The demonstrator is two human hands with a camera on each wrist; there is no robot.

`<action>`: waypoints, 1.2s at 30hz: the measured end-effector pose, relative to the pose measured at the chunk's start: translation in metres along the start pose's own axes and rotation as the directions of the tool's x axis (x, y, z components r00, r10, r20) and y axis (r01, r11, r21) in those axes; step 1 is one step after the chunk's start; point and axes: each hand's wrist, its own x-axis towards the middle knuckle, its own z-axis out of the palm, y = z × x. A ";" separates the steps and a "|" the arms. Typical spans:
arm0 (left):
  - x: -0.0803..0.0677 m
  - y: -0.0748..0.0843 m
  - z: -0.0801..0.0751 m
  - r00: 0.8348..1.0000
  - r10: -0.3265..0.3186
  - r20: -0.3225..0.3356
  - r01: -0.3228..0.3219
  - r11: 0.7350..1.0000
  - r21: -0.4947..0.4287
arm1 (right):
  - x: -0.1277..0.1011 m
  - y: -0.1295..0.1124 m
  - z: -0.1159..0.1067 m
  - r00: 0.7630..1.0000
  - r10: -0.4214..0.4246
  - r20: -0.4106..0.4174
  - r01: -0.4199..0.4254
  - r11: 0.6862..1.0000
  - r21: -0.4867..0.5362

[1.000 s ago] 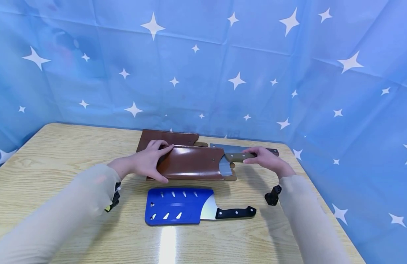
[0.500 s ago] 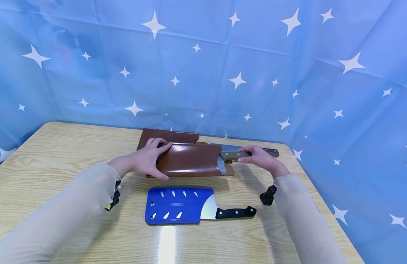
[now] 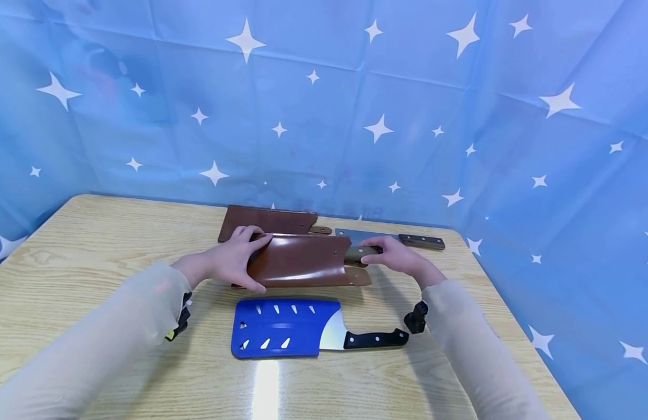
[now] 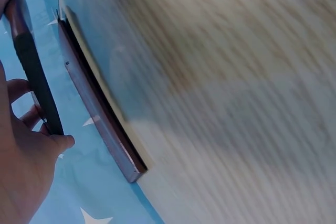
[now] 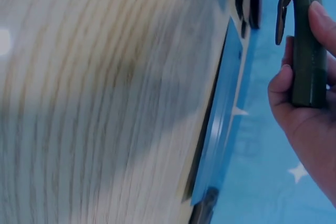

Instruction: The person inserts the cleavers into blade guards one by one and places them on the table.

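Cleaver blade [image 3: 355, 254] now fully inside brown sheath [image 3: 300, 261]

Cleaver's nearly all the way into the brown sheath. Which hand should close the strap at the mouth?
Probably the right hand: it grips the olive handle beside the strap tab at the sheath's mouth. The left hand holds the brown sheath at its far, closed end, steadying it.

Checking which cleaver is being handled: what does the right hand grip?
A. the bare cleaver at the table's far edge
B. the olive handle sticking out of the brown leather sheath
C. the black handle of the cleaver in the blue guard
B: the right hand grips the olive handle at the mouth of the brown leather sheath, which the left hand holds.
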 end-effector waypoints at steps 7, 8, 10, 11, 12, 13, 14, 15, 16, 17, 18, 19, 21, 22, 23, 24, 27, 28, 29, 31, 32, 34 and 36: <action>-0.003 -0.009 0.008 1.000 -0.016 0.016 0.016 1.000 0.015 | 0.006 0.000 0.007 1.000 -0.018 0.019 0.019 1.000 -0.015; -0.002 -0.010 0.009 1.000 -0.018 0.020 0.017 1.000 0.017 | 0.006 0.001 0.008 1.000 -0.018 0.020 0.018 1.000 -0.024; -0.002 -0.012 0.011 0.999 -0.021 0.030 0.020 1.000 0.020 | 0.007 0.002 0.009 0.999 -0.016 0.028 0.017 0.999 -0.045; -0.002 -0.012 0.012 0.999 -0.022 0.036 0.021 1.000 0.022 | 0.008 0.002 0.009 0.999 -0.017 0.034 0.019 0.998 -0.056; -0.002 -0.013 0.013 0.999 -0.020 0.041 0.019 1.000 0.024 | 0.008 0.003 0.010 0.999 -0.014 0.043 0.017 0.998 -0.061; -0.002 -0.015 0.014 0.999 -0.019 0.046 0.018 1.000 0.024 | 0.009 0.003 0.010 0.999 -0.014 0.051 0.018 0.998 -0.065; -0.002 -0.016 0.016 0.999 -0.012 0.048 0.010 1.000 0.028 | 0.009 0.004 0.011 0.998 -0.014 0.061 0.018 0.997 -0.073; -0.002 -0.018 0.017 0.999 -0.007 0.051 0.005 0.999 0.032 | 0.010 0.004 0.011 0.997 -0.013 0.072 0.018 0.997 -0.078; -0.002 -0.019 0.018 0.999 -0.002 0.053 0.000 0.999 0.033 | 0.010 0.004 0.012 0.996 -0.009 0.084 0.016 0.997 -0.076; -0.002 -0.021 0.019 0.998 0.001 0.056 -0.003 0.999 0.037 | 0.011 0.005 0.013 0.996 -0.010 0.093 0.017 0.997 -0.080; -0.003 -0.022 0.019 0.998 0.004 0.059 -0.007 0.999 0.039 | 0.012 0.006 0.013 0.995 -0.009 0.101 0.018 0.996 -0.087; -0.003 -0.023 0.020 0.998 0.002 0.063 -0.005 0.999 0.036 | 0.013 0.006 0.014 0.994 -0.016 0.111 0.027 0.995 -0.099; -0.002 -0.025 0.021 0.997 -0.002 0.072 0.000 0.999 0.032 | 0.014 0.007 0.014 0.991 -0.024 0.130 0.039 0.992 -0.117; -0.002 -0.026 0.021 0.997 -0.003 0.076 0.001 0.999 0.033 | 0.015 0.008 0.015 0.990 -0.025 0.137 0.042 0.992 -0.121; -0.002 -0.026 0.021 0.997 -0.004 0.081 0.001 0.999 0.035 | 0.015 0.008 0.015 0.989 -0.032 0.146 0.052 0.990 -0.130; -0.002 -0.026 0.021 0.996 -0.003 0.087 0.000 0.999 0.034 | 0.015 0.008 0.015 0.987 -0.037 0.154 0.059 0.989 -0.138; -0.002 -0.026 0.021 0.993 -0.012 0.116 0.007 0.999 0.046 | 0.015 0.007 0.014 0.985 -0.040 0.171 0.067 0.985 -0.157; -0.003 -0.026 0.020 0.992 -0.015 0.124 0.009 0.998 0.055 | 0.014 0.006 0.013 0.984 -0.040 0.173 0.069 0.984 -0.166; -0.003 -0.026 0.020 0.991 -0.019 0.133 0.011 0.998 0.060 | 0.014 0.005 0.012 0.983 -0.044 0.177 0.075 0.982 -0.173; -0.004 -0.026 0.020 0.990 -0.030 0.141 0.021 0.998 0.063 | 0.012 0.004 0.010 0.984 -0.039 0.176 0.071 0.982 -0.177; -0.005 -0.026 0.019 0.989 -0.036 0.141 0.028 0.998 0.064 | 0.012 0.003 0.009 0.984 -0.038 0.174 0.069 0.982 -0.177; -0.006 -0.028 0.017 0.992 -0.042 0.123 0.035 0.998 0.058 | 0.010 0.004 0.006 0.986 -0.031 0.166 0.060 0.983 -0.172; -0.006 -0.030 0.014 0.995 -0.042 0.088 0.038 0.998 0.047 | 0.007 0.007 0.001 0.987 -0.018 0.161 0.042 0.988 -0.146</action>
